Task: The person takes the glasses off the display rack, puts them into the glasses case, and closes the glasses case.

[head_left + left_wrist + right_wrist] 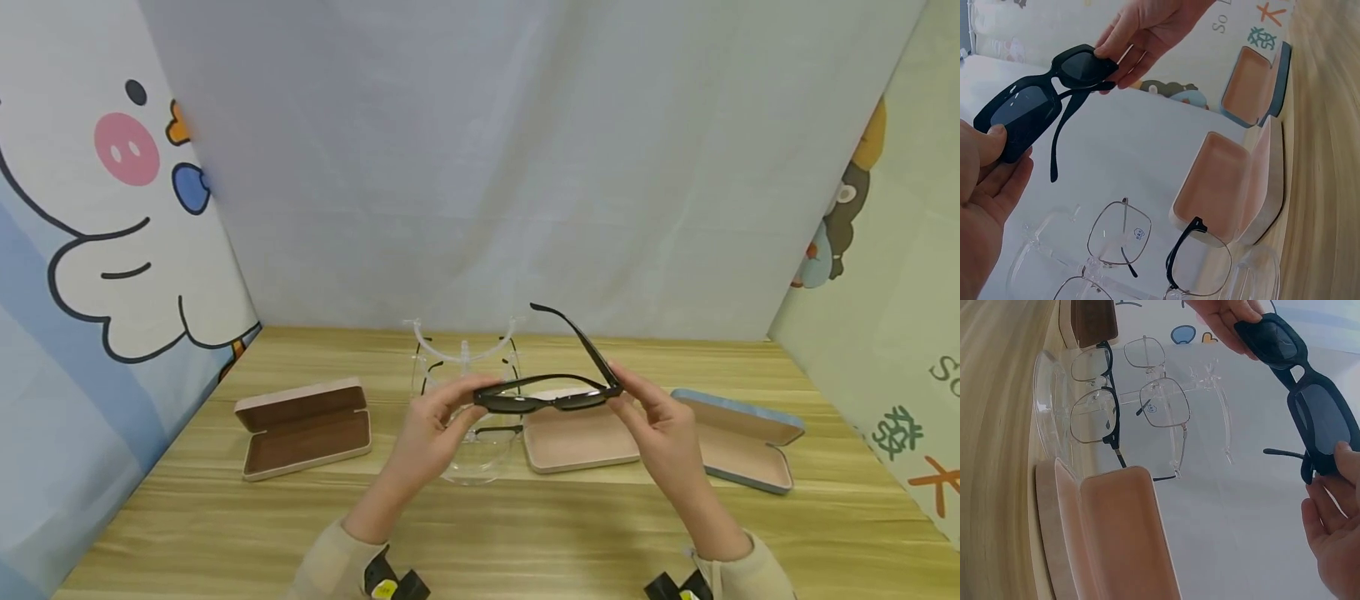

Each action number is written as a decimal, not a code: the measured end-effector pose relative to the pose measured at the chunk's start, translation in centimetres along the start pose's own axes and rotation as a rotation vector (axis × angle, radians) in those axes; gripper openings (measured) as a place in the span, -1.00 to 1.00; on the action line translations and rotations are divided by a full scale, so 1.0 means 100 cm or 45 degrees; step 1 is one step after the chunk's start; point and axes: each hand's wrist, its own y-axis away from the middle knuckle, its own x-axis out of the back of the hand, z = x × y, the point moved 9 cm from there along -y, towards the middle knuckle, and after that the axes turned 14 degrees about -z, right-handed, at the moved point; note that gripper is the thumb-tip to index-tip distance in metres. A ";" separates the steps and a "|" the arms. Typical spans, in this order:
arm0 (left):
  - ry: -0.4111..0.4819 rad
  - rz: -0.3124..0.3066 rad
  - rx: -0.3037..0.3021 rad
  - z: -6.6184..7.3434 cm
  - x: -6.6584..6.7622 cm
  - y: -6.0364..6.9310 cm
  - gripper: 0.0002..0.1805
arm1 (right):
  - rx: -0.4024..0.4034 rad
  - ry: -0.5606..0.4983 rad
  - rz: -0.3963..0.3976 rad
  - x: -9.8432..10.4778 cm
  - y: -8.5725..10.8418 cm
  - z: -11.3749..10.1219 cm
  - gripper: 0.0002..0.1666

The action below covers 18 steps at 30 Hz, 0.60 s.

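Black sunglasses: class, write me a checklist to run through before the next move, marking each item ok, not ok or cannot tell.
1. Black sunglasses held at both ends: ok, left hand and right hand each pinch one end.
2. Both temple arms folded: not ok, the temple arm beside the right hand is swung out.
3. Cases open: ok for the brown-lined case, pink-lined middle case and blue case.
4. Sunglasses clear of the display stand: ok, wrist views show a gap.
5. Lenses free of smudges: cannot tell.

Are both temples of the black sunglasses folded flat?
No, one temple of the black sunglasses sticks out beside the right hand.
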 end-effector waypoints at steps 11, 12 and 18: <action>-0.052 0.033 0.022 0.002 -0.004 -0.011 -0.67 | 0.012 -0.016 0.032 0.007 0.007 0.001 -0.58; -0.079 0.044 0.024 0.002 -0.003 -0.011 -0.67 | 0.015 -0.018 0.027 0.007 0.008 0.001 -0.58; -0.217 0.082 -0.004 0.006 -0.002 -0.015 -0.68 | 0.006 0.006 -0.017 0.007 0.011 0.004 -0.61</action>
